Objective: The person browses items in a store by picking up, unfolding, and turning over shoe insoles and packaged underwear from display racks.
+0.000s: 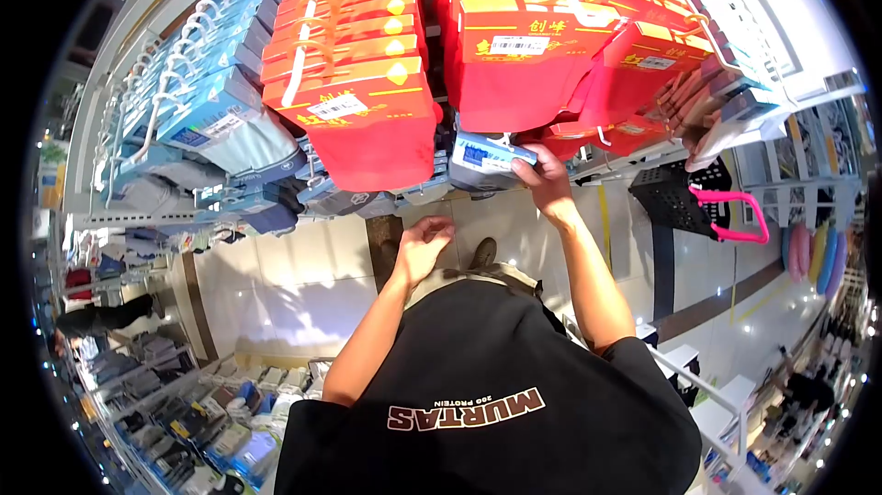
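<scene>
My right hand pinches the right edge of a garment pack with a pale blue card header and grey fabric. That pack hangs low on the rack, below the red ones, and a label sticks to its card. My left hand is held in front of my body with the fingers curled in, and nothing shows in them. Just above my hands hang red garment packs with gold lettering and barcode labels, one row to the left and more to the right.
Light blue packs hang on hooks at the left. A black basket with a pink handle stands on the tiled floor at the right. Behind me are display bins of packaged goods. A person is at the far left.
</scene>
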A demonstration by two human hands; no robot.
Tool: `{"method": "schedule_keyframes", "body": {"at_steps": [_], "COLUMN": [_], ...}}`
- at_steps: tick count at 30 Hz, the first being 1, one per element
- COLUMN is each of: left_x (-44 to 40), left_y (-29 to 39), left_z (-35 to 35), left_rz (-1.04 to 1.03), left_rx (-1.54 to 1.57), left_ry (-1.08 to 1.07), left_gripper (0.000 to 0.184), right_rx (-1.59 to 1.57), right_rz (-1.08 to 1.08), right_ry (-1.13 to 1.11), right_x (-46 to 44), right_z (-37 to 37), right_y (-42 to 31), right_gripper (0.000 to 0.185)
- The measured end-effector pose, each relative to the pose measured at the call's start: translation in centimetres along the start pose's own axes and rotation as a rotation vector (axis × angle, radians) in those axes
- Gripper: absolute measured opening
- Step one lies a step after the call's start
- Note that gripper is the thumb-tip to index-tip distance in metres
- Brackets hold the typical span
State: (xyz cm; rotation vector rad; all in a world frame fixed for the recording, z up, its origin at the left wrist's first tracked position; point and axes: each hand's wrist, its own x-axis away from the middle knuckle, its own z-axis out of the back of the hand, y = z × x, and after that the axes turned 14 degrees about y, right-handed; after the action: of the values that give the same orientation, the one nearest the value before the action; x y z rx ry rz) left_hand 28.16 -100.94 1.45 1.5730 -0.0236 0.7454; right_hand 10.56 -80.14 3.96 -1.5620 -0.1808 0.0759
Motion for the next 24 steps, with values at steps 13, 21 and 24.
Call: {"method": "schedule_keyframes", "body": {"at_steps": [13, 21, 24], "left_x": [3.8, 4.6, 4.2], "left_y": [1.3, 2.2, 2.7], "left_z": [-6.9, -10.4, -11.2], "left_rz": [-0.130, -0.025, 0.138], "left_rx": [0.062, 0.202, 0.168], "left_ry": [-0.166, -0.118, -0.058], "left_gripper": [0.025, 0.027, 0.028], "right_rx": [-0.467, 0.188, 0.107], "right_rz": [-0.510, -0.228, -0.255], "right_ry": [0.024, 0.113, -0.124], "right_x": [4.5, 7.4, 8.5], "right_z": [5.5, 9.2, 9.1], "right_y": [-1.3, 2.1, -0.6], "right_gripper": [0.027, 0.033, 0.040]}}
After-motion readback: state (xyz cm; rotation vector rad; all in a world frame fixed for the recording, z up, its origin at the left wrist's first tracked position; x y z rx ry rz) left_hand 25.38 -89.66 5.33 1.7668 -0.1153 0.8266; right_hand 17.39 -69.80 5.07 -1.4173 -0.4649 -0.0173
